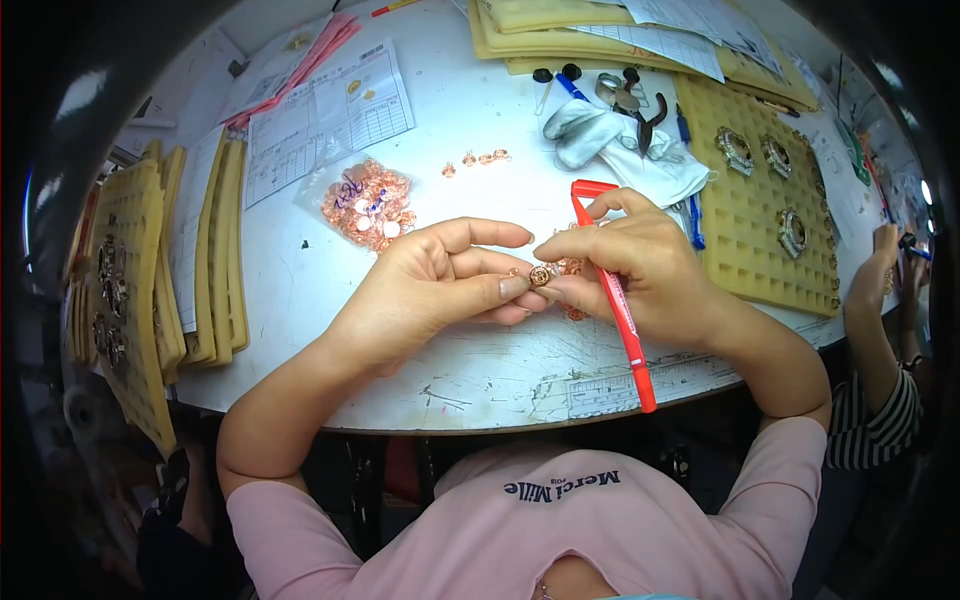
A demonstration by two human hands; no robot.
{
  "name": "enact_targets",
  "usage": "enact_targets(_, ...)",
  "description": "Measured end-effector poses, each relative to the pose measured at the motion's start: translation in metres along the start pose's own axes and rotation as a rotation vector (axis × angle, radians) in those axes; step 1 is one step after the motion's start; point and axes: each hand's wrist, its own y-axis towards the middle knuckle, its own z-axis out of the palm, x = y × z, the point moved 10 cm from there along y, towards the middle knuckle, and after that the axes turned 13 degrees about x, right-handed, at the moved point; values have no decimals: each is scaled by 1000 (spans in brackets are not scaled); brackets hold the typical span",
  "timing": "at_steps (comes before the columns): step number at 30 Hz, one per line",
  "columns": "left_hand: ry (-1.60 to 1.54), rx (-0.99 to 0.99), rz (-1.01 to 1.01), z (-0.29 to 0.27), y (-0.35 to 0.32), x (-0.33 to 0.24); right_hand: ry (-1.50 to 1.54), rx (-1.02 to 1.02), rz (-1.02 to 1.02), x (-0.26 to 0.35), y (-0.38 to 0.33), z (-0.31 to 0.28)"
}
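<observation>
Between the fingertips of both hands is a small round copper-coloured metal piece (540, 277) with a patterned face. My left hand (425, 280) pinches it from the left with the thumb and a finger. A red marker pen (625, 335) with its cap end pointing away from me is tucked in my right hand (650, 260), whose thumb touches the piece. Behind the fingers lie more copper-coloured pieces (574, 312), partly hidden. Farther off, several such pieces (487, 158) stand in a short row. Left of them, a clear plastic bag (372, 205) is full of similar pieces.
At the left stand upright yellow foam trays (235, 250). Printed sheets (330, 110) lie at the back left. White gloves (630, 155) and pliers (648, 125) are at the back right, beside a yellow tray (760, 220) with round metal parts. Another person's arm (870, 310) is at far right.
</observation>
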Motion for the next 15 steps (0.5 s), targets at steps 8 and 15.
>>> enact_targets(8, 2, 21, -21, 1, -1, 1, 2, 13, -8, 2, 2, 1)
enact_targets(15, -16, 66, -16, 5, -1, 1, -89, 64, -2, 10, 4, -9)
